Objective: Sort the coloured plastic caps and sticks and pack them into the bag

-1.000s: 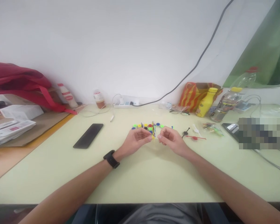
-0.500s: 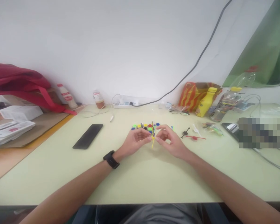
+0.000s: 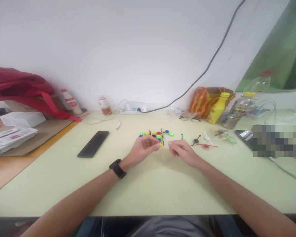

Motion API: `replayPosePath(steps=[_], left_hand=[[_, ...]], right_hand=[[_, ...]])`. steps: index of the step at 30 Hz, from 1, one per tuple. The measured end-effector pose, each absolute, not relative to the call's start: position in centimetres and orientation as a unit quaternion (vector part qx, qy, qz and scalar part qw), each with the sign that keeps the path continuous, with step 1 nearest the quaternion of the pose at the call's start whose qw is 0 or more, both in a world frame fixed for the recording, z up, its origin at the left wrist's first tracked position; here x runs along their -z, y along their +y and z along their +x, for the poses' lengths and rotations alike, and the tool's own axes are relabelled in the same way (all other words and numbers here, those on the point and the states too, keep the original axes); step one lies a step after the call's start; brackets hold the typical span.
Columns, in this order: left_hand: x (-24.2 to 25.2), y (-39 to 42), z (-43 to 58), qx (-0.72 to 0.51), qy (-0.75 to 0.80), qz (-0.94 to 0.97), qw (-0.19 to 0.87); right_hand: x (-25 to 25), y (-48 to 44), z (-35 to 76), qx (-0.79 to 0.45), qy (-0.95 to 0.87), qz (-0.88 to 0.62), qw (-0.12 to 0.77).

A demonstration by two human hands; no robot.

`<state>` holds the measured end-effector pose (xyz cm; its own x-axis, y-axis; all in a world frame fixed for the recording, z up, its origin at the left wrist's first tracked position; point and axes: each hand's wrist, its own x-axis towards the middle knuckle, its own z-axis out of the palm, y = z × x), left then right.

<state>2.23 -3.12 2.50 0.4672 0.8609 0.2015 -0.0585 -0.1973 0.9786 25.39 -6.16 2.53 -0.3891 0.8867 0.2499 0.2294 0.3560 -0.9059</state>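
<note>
My left hand point(image 3: 145, 148) pinches a small yellow piece point(image 3: 161, 144) between thumb and fingertips; a faint, blurred yellow streak hangs below it. Just to the right, my right hand point(image 3: 184, 152) has its fingers curled together, apart from the yellow piece; whether they hold anything is hidden. Small round pieces in green, yellow, red, blue and black lie behind my hands, among them a red one point(image 3: 158, 133) and a green one point(image 3: 171, 134). Thin upright coloured pieces point(image 3: 162, 134) stand by my left fingertips. Right of my right hand lie a black arrow spinner point(image 3: 196, 141) and a red one point(image 3: 206, 146).
A black phone point(image 3: 93, 144) lies at the left. Along the wall are bottles, a power strip point(image 3: 132, 111) and a striped bag point(image 3: 197, 102) beside a yellow bottle point(image 3: 218, 108). A small plastic packet point(image 3: 224, 136) and a white piece point(image 3: 208, 136) lie at the right.
My right hand has drawn slightly away to the right from the yellow piece, and its fingers have curled in. A green round piece behind it is now uncovered. My left hand has hardly moved.
</note>
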Motion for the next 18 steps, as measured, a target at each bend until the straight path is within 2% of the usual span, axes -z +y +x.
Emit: replayPosePath(steps=[7,18], left_hand=[[-2.21,-3.04,2.20,-0.413,0.305,0.657,0.553],[-2.52,-3.19,2.35,-0.416,0.309,0.650,0.556]], right_hand=[[-2.52,-6.43,24.63,-0.479,-0.664,-0.363,0.445],[-2.27,-6.49,24.51,-0.452,-0.667,-0.374,0.460]])
